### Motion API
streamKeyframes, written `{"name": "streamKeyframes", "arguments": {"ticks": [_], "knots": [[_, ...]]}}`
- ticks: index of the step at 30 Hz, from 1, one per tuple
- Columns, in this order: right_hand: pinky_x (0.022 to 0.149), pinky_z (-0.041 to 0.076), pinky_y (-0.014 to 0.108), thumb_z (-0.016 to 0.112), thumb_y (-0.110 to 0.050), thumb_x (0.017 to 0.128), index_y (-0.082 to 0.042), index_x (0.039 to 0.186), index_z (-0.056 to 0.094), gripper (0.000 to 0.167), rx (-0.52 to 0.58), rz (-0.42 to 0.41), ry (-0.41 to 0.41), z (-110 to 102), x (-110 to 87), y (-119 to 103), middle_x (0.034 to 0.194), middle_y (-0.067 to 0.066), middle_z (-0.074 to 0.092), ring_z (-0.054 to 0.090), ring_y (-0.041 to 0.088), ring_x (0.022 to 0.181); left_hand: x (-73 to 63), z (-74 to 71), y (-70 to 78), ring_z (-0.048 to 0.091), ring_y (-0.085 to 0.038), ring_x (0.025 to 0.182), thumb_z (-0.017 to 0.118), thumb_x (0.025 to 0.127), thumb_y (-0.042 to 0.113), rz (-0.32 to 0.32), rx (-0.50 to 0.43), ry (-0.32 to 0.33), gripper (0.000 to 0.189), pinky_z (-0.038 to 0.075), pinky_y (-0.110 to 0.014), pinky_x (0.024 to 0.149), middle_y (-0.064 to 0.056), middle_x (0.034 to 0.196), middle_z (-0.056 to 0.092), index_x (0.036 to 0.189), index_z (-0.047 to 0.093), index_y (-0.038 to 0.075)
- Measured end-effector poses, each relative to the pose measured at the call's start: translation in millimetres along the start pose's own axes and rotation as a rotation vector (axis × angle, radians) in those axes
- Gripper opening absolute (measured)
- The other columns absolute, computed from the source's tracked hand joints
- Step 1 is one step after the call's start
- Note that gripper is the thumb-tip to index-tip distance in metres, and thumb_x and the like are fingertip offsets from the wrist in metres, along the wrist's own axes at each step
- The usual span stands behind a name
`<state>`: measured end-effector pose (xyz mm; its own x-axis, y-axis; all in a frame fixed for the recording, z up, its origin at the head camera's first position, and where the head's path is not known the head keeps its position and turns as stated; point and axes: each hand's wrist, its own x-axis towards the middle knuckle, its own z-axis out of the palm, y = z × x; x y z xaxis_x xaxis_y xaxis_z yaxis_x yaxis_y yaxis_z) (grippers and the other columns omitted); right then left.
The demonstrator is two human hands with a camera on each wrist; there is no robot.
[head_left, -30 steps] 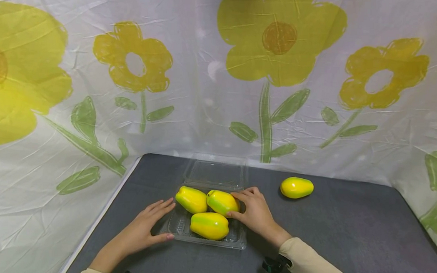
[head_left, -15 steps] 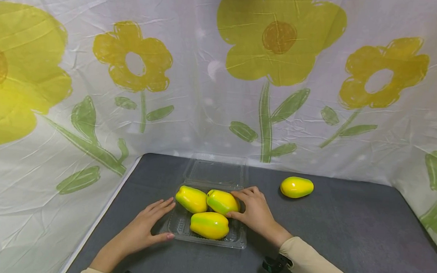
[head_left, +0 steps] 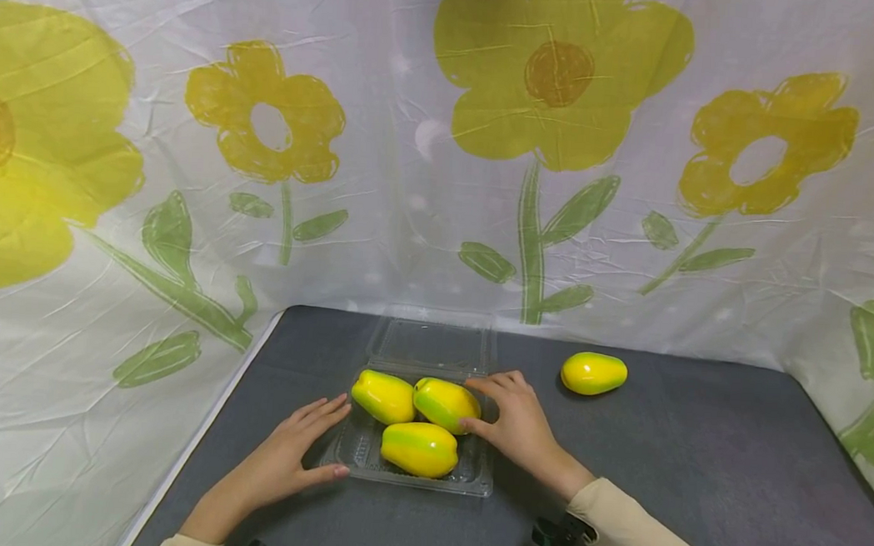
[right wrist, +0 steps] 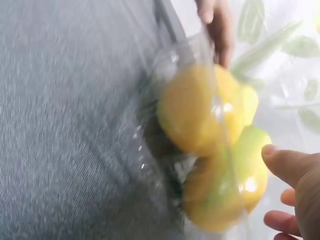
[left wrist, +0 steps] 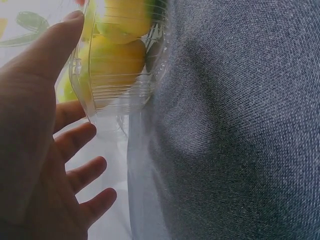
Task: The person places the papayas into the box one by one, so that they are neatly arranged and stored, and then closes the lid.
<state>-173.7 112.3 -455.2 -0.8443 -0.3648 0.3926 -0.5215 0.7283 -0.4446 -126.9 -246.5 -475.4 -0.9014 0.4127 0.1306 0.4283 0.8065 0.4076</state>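
Note:
An unlidded clear plastic box (head_left: 365,466) holds three glossy yellow-green fruits shaped like papayas: a back-left papaya (head_left: 383,397), a back-right papaya (head_left: 446,405) and a front papaya (head_left: 419,450). My left hand (head_left: 283,456) spreads its fingers along the box's left side, thumb at the front-left corner. In the left wrist view its thumb and index fingertip lie right at the rim. My right hand (head_left: 516,420) is beside the back-right papaya, fingers loosely spread, thumb tip close to the fruit. In the right wrist view the thumb (right wrist: 285,162) overlaps the fruit's edge slightly.
The box's clear lid (head_left: 432,345) lies folded back behind it. A fourth papaya (head_left: 593,374) rests at the back right of the dark grey table (head_left: 680,472). A white curtain (head_left: 383,178) printed with yellow flowers stands behind and beside the table.
My right hand has loosened from the back-right papaya and shifted slightly to the right. The left hand, the box and the fruits have stayed in place.

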Motion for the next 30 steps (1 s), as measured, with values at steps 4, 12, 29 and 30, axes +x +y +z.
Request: {"name": "streamKeyframes", "arguments": {"ticks": [4, 12, 29, 30], "knots": [[0.077, 0.043, 0.031, 0.084, -0.044, 0.074, -0.021, 0.12, 0.072, 0.052, 0.026, -0.013, -0.012, -4, -3.7, -10, 0.101, -0.002, 0.072, 0.052, 0.015, 0.088, 0.7, -0.2, -0.8, 0.035, -0.042, 0.145, 0.065, 0.082, 0.067, -0.001, 0.003, -0.001, 0.088, 0.034, -0.069, 0.108, -0.005, 0.161, 0.036, 0.152, 0.041, 0.019], [0.065, 0.036, 0.019, 0.085, -0.046, 0.071, -0.021, 0.114, 0.075, 0.051, 0.049, -0.04, -0.092, -3, -11.4, -30, 0.094, -0.002, 0.073, 0.048, 0.014, 0.077, 0.8, 0.3, -1.9, 0.035, -0.042, 0.146, 0.065, 0.083, 0.067, 0.002, 0.006, 0.001, 0.088, 0.035, -0.069, 0.108, -0.004, 0.161, 0.036, 0.153, 0.04, 0.02], [0.095, 0.051, 0.051, 0.083, -0.054, 0.069, -0.023, 0.112, 0.076, 0.054, -0.056, -0.094, -0.114, 12, -12.5, -37, 0.103, -0.001, 0.077, 0.067, 0.019, 0.097, 0.1, 1.6, -1.8, 0.034, -0.042, 0.146, 0.063, 0.083, 0.068, -0.01, 0.001, -0.007, 0.088, 0.034, -0.069, 0.109, -0.001, 0.162, 0.034, 0.153, 0.038, 0.023], [0.093, 0.052, 0.05, 0.083, -0.054, 0.068, -0.023, 0.112, 0.076, 0.054, -0.059, -0.095, -0.114, 13, -12.5, -37, 0.103, -0.001, 0.077, 0.067, 0.019, 0.096, 0.1, 1.8, -1.9, 0.034, -0.042, 0.146, 0.063, 0.083, 0.068, -0.01, 0.001, -0.007, 0.088, 0.034, -0.069, 0.109, -0.001, 0.162, 0.034, 0.153, 0.038, 0.023]]}}
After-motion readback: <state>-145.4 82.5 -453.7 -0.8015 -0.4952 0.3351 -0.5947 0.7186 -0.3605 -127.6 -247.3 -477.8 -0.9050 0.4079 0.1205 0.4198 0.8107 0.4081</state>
